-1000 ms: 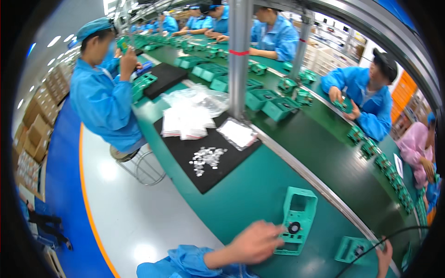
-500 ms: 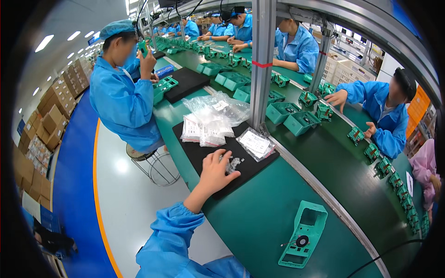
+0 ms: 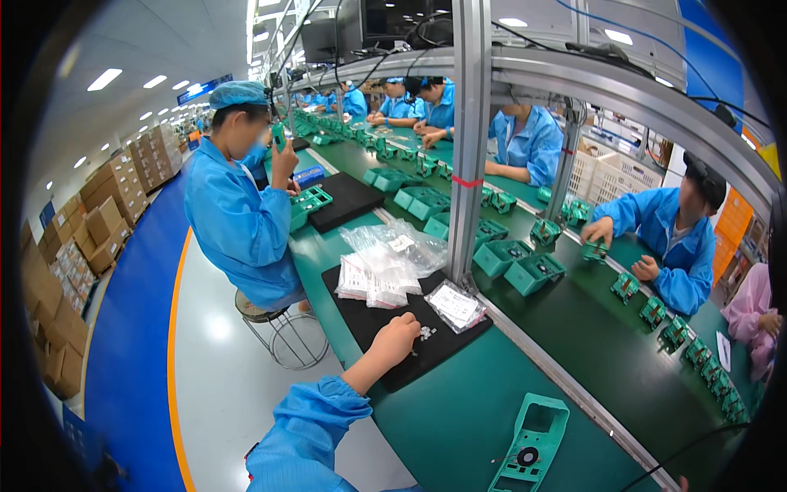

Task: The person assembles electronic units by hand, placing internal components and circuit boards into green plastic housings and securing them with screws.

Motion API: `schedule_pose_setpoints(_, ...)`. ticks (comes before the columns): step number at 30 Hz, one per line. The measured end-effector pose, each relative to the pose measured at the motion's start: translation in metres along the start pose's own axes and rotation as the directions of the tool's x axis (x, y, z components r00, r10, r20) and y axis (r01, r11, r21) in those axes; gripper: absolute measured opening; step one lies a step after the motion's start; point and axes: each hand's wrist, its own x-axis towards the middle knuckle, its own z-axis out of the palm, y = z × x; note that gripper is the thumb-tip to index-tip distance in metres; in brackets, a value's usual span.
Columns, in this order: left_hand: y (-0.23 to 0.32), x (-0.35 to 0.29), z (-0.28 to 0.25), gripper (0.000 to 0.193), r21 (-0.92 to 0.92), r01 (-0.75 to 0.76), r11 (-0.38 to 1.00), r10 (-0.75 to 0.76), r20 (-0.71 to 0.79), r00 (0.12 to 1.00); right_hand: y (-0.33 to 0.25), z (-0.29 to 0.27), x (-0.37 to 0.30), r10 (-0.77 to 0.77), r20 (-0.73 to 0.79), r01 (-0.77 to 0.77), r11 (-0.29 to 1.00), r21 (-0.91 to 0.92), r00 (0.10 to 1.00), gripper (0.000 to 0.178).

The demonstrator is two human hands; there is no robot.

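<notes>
My left hand (image 3: 395, 340) reaches over a black mat (image 3: 403, 375), its fingers bunched down beside a few small whitish, translucent pieces (image 3: 427, 332). The fingertips are partly hidden, so whether a piece is between them does not show. Clear bags of packed parts (image 3: 373, 283) lie just beyond the hand, and a flat bag with a white label (image 3: 456, 306) is to its right. Nearer to me on the green bench rests a green plastic housing (image 3: 539, 437) with a round black fan (image 3: 527, 457) and thin wires. A sliver of skin at the lower right edge may be my right hand (image 3: 684, 484).
A metal post (image 3: 471, 156) rises beside the mat. Beyond the rail (image 3: 566, 369), a dark green belt carries green bins (image 3: 533, 275) and a row of green assemblies (image 3: 674, 333). A co-worker (image 3: 242, 197) sits at left; another person's hand (image 3: 598, 232) touches an assembly across the belt.
My left hand has gone from spread fingers over the small pieces to bunched fingers beside them. The view has shifted, and the co-worker across the belt now has a hand on an assembly.
</notes>
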Motion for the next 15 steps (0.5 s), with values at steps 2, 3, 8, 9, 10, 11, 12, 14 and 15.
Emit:
schedule_pose_setpoints(2, 0.007, 0.013, 0.0, 0.006, 0.023, -0.06, 0.998, 0.059, 0.021, 0.998, -0.014, 0.03, -0.008, -0.245, 0.043, 0.227, 0.941, 0.249, 0.968, 0.034)
schedule_pose_setpoints(3, 0.009, 0.017, -0.001, 0.01, 0.062, -0.1, 0.993, 0.096, 0.062, 0.993, -0.019, 0.052, -0.01, -0.381, 0.125, 0.34, 0.903, 0.263, 0.916, 0.034)
schedule_pose_setpoints(8, 0.0, 0.014, -0.006, 0.015, 0.097, -0.135, 0.986, 0.134, 0.017, 0.991, -0.137, 0.055, -0.054, -0.674, 0.344, 0.413, 0.698, 0.585, 0.654, 0.028)
schedule_pose_setpoints(9, -0.005, 0.014, -0.005, 0.014, -0.008, -0.107, 0.994, 0.106, -0.048, 0.993, -0.143, 0.058, -0.055, -0.68, 0.337, 0.416, 0.691, 0.591, 0.651, 0.028)
schedule_pose_setpoints(10, -0.009, 0.012, -0.006, 0.012, -0.116, -0.083, 0.99, 0.071, -0.11, 0.991, -0.149, 0.061, -0.055, -0.712, 0.292, 0.436, 0.648, 0.624, 0.638, 0.027)
schedule_pose_setpoints(11, 0.0, 0.013, -0.01, 0.005, -0.148, -0.094, 0.984, 0.057, -0.236, 0.97, -0.153, 0.065, -0.055, -0.736, 0.248, 0.457, 0.609, 0.648, 0.63, 0.026)
schedule_pose_setpoints(12, 0.01, 0.012, -0.012, 0.005, -0.144, -0.091, 0.985, 0.055, -0.24, 0.969, -0.155, 0.069, -0.056, -0.74, 0.245, 0.459, 0.605, 0.651, 0.626, 0.026)
schedule_pose_setpoints(14, 0.035, 0.006, -0.006, 0.004, -0.867, 0.199, 0.456, -0.513, -0.074, 0.855, -0.155, 0.079, -0.061, -0.771, 0.202, 0.439, 0.534, 0.722, 0.604, 0.023)
schedule_pose_setpoints(15, 0.052, 0.002, -0.002, 0.007, -0.99, 0.101, 0.101, -0.556, 0.028, 0.831, -0.155, 0.087, -0.065, -0.785, 0.162, 0.457, 0.5, 0.736, 0.598, 0.021)
